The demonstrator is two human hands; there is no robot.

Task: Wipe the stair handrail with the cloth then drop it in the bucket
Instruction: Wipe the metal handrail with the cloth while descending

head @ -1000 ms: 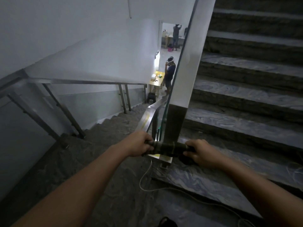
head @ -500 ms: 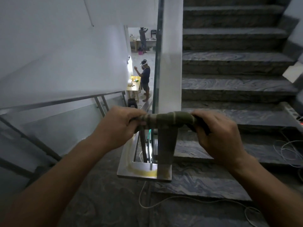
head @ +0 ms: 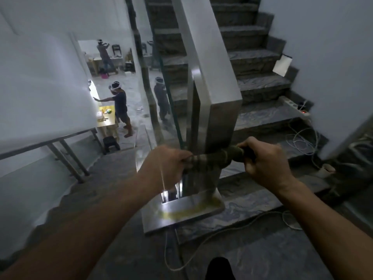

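A dark olive cloth point(head: 214, 157), twisted into a roll, is stretched across the steel end post of the stair handrail point(head: 210, 77). My left hand point(head: 166, 166) grips the cloth's left end and my right hand point(head: 264, 160) grips its right end. The cloth presses against the post's lower part, just under the flat rail that slopes up and away. The post's base plate point(head: 181, 215) sits on the landing with a yellow stain on it. No bucket is in view.
Marble steps point(head: 260, 83) climb on the right; a power strip point(head: 295, 107) and white cables point(head: 302, 138) lie on them. Another railing point(head: 66, 152) borders the descending flight on the left. Two people stand in the room below, one beside a yellow table point(head: 106, 117).
The view has shifted right and lifted. Both hands, still holding the cloth's ends, have slid it from the post's top region to lower on the post, the right hand pulling outward.
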